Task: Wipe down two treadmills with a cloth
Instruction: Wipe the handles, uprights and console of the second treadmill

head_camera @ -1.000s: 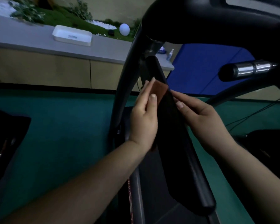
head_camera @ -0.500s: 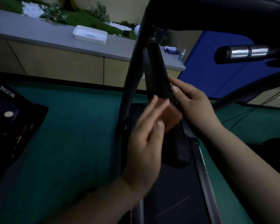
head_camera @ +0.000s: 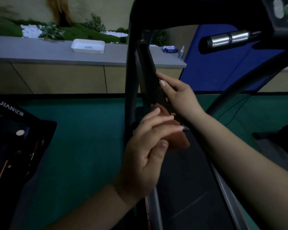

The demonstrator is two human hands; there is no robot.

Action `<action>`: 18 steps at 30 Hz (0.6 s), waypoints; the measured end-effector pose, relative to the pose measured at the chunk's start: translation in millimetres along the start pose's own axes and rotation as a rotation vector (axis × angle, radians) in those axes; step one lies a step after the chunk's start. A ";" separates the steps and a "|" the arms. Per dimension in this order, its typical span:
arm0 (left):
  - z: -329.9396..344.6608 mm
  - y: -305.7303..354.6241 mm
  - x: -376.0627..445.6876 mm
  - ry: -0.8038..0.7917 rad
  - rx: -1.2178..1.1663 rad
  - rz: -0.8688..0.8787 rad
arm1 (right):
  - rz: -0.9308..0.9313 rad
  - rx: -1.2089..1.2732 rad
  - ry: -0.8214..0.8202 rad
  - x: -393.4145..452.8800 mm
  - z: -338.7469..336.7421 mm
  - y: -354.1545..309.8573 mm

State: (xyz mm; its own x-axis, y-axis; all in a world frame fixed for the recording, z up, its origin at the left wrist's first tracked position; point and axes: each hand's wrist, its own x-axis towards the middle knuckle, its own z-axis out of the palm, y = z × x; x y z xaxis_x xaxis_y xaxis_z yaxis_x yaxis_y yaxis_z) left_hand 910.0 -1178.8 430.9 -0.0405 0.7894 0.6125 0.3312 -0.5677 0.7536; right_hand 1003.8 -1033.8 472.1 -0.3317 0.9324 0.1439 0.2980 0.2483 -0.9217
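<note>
You get dim, blue-green cast overall. Far wall and counter (head_camera: 60, 53) brightest. Glare on chrome handle (head_camera: 229, 39). Left hand (head_camera: 146, 156) fingertips motion-blurred. Wide-angle bending at edges; near corners murky.

Treadmill upright (head_camera: 131, 83) and padded side handrail (head_camera: 148, 75) crowd centre, narrow gap between them. Left hand (head_camera: 145, 156) with cloth (head_camera: 178, 140) near, right hand (head_camera: 179, 95) on handrail's right side. Console (head_camera: 198, 10) overhangs above; chrome grip bar (head_camera: 229, 39) juts at upper right. Open green floor (head_camera: 83, 133) left of upright, bounded near left by second treadmill (head_camera: 15, 138), far by counter (head_camera: 40, 53). Belt (head_camera: 186, 188) open below hands, between side rails.
</note>
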 end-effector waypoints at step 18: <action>-11.8 40.5 48.6 0.000 -0.161 -0.198 | 0.146 0.218 0.423 -110.6 -4.1 -61.0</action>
State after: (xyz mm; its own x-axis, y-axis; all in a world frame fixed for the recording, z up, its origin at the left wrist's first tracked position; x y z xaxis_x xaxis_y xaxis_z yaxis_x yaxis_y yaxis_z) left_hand 910.3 -1166.1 494.0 -0.0896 0.8889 0.4492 0.1628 -0.4319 0.8871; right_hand 1025.9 -1151.0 513.9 0.1049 0.9894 0.1000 0.1054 0.0889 -0.9904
